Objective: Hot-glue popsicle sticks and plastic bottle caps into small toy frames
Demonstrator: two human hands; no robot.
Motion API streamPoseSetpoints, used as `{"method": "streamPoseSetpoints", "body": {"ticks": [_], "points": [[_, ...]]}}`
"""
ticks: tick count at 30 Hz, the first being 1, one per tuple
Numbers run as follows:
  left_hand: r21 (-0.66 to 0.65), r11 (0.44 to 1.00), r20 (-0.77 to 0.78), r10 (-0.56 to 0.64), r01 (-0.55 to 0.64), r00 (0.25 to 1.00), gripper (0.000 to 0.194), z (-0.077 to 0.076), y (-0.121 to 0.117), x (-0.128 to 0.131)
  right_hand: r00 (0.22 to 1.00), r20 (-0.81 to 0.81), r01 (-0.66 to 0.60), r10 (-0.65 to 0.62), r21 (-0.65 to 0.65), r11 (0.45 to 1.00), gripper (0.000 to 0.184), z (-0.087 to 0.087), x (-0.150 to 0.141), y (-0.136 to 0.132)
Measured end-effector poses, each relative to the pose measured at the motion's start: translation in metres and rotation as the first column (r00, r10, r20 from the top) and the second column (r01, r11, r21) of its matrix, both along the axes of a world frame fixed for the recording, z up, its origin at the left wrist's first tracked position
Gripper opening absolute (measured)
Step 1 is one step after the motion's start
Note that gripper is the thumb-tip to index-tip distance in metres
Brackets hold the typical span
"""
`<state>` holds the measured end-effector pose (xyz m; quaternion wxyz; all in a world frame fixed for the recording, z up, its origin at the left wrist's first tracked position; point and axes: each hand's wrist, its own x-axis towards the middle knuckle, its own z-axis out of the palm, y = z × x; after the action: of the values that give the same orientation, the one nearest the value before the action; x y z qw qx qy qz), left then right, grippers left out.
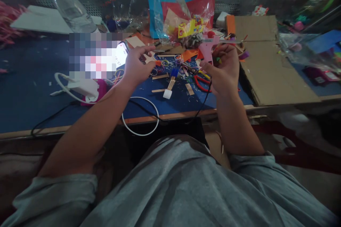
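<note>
My right hand is closed on a small pink glue gun, held above the blue table. A pale glue stick pokes out of its back, and its black cord hangs down over the table edge. My left hand hovers beside a lit phone, its thumb and index finger apart with nothing visible between them. Between the hands, on the table, lies a small piece made of wooden sticks with a blue end and a white block. Red-handled pliers rest near my right hand.
Flattened cardboard covers the right side. Clear bags with coloured sheets stand at the back. A water bottle, a white charger on a pink block and a looped white cable are on the left. Scraps litter the middle.
</note>
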<state>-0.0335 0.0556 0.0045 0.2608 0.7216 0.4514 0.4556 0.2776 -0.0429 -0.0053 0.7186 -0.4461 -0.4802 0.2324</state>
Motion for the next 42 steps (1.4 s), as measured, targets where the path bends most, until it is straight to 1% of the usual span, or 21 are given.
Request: {"method": "streamPoseSetpoints", "body": {"ticks": [2, 4, 6, 8, 10, 11, 12, 15, 17, 20, 22, 25, 28, 30, 32, 34, 37, 40, 42], "points": [[-0.019, 1.000, 0.048, -0.018, 0.019, 0.999, 0.043, 0.000, 0.002, 0.000, 0.998, -0.061, -0.012, 0.011, -0.019, 1.000, 0.075, -0.004, -0.004, -0.002], [-0.013, 0.999, 0.124, -0.033, 0.034, 0.992, 0.034, 0.001, 0.004, 0.000, 0.991, -0.128, -0.055, 0.049, -0.042, 0.998, 0.077, -0.006, -0.006, -0.004], [-0.002, 0.999, 0.204, -0.037, 0.038, 0.978, 0.038, 0.002, 0.006, 0.000, 0.981, -0.178, -0.089, 0.079, -0.052, 0.995, 0.076, -0.008, -0.007, -0.006], [-0.019, 0.999, 0.245, -0.029, 0.035, 0.969, 0.047, 0.004, 0.006, 0.001, 0.977, -0.193, -0.105, 0.092, -0.055, 0.993, 0.076, -0.010, -0.006, -0.006], [-0.040, 0.999, 0.229, -0.019, 0.028, 0.973, 0.054, 0.005, 0.005, 0.002, 0.977, -0.186, -0.115, 0.103, -0.055, 0.992, 0.077, -0.011, -0.006, -0.007], [-0.038, 0.999, 0.209, -0.019, 0.028, 0.978, 0.054, 0.005, 0.004, 0.003, 0.977, -0.181, -0.125, 0.113, -0.057, 0.991, 0.078, -0.012, -0.006, -0.007], [-0.027, 0.999, 0.189, -0.025, 0.031, 0.982, 0.051, 0.006, 0.002, 0.003, 0.976, -0.178, -0.139, 0.126, -0.061, 0.989, 0.079, -0.012, -0.007, -0.007], [0.004, 0.998, 0.136, -0.068, 0.068, 0.988, 0.036, 0.007, -0.004, 0.004, 0.967, -0.189, -0.189, 0.171, -0.080, 0.979, 0.083, -0.009, -0.014, -0.010], [-0.008, 0.993, 0.112, -0.113, 0.114, 0.987, 0.029, 0.008, -0.008, 0.005, 0.958, -0.206, -0.221, 0.200, -0.085, 0.972, 0.085, -0.005, -0.022, -0.012], [-0.047, 0.984, 0.100, -0.168, 0.174, 0.981, 0.025, 0.009, -0.016, 0.007, 0.948, -0.214, -0.261, 0.237, -0.093, 0.961, 0.085, 0.001, -0.036, -0.015], [-0.073, 0.979, 0.131, -0.182, 0.192, 0.975, 0.026, 0.008, -0.020, 0.010, 0.944, -0.214, -0.277, 0.251, -0.101, 0.956, 0.084, 0.003, -0.045, -0.015], [-0.122, 0.968, 0.230, -0.188, 0.220, 0.955, 0.027, 0.007, -0.024, 0.014, 0.940, -0.221, -0.286, 0.259, -0.102, 0.953, 0.084, 0.006, -0.057, -0.014], [-0.144, 0.960, 0.290, -0.190, 0.239, 0.938, 0.016, 0.006, -0.026, 0.016, 0.935, -0.222, -0.302, 0.276, -0.090, 0.949, 0.085, 0.007, -0.067, -0.013], [-0.146, 0.961, 0.293, -0.185, 0.235, 0.938, 0.013, 0.006, -0.025, 0.017, 0.934, -0.221, -0.306, 0.282, -0.083, 0.948, 0.086, 0.008, -0.070, -0.013], [-0.154, 0.966, 0.286, -0.158, 0.208, 0.945, 0.016, 0.005, -0.021, 0.016, 0.938, -0.216, -0.297, 0.273, -0.087, 0.951, 0.088, 0.009, -0.069, -0.012], [-0.166, 0.972, 0.283, -0.114, 0.166, 0.952, 0.018, 0.002, -0.016, 0.015, 0.946, -0.200, -0.276, 0.253, -0.095, 0.957, 0.090, 0.010, -0.063, -0.011], [-0.166, 0.982, 0.270, -0.043, 0.091, 0.962, 0.015, -0.001, -0.008, 0.012, 0.960, -0.169, -0.239, 0.223, -0.084, 0.967, 0.088, 0.014, -0.050, -0.008], [-0.092, 0.996, 0.185, 0.006, 0.012, 0.983, 0.011, -0.002, -0.003, 0.008, 0.967, -0.180, -0.190, 0.178, -0.052, 0.980, 0.082, 0.023, -0.035, -0.009], [-0.032, 0.999, 0.107, 0.017, -0.014, 0.994, 0.011, -0.002, -0.002, 0.004, 0.967, -0.208, -0.156, 0.146, -0.030, 0.987, 0.077, 0.032, -0.026, -0.010]]}}
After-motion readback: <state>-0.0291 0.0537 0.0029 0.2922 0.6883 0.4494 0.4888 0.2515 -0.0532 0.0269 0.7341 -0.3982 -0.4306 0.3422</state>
